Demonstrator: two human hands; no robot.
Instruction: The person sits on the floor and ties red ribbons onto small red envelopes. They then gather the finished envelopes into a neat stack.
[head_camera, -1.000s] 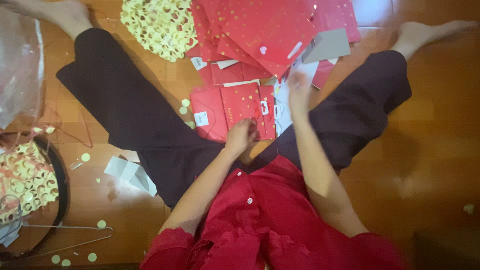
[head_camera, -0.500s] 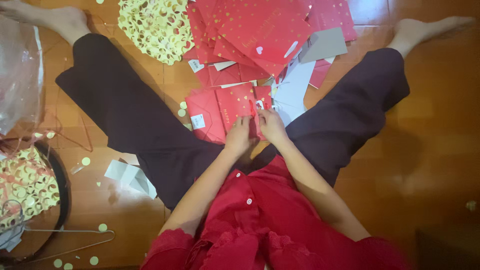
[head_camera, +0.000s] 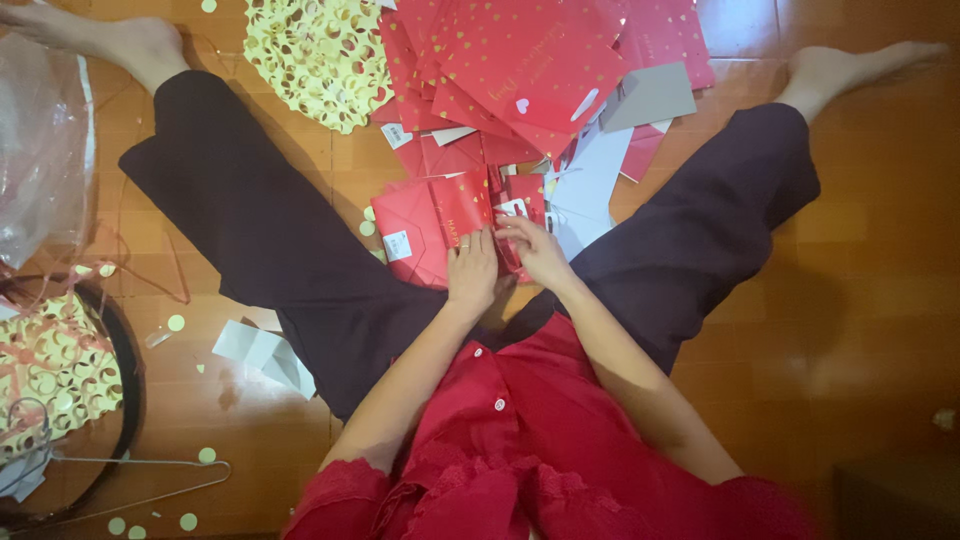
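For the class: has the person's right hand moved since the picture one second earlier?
Yes. The right hand has drawn back from the grey card towards the body, and now meets the left hand on the red envelope.

Both hands (head_camera: 505, 262) close together between spread legs, fingers seemingly pinching.

Glossy orange-brown wooden plank floor (head_camera: 860, 300) reflecting soft light, scattered with confetti dots (head_camera: 176, 323).

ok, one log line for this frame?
left hand: holding red gift bag | right hand: pinching its folded edge | ahead: pile of red bags | surface: wooden floor
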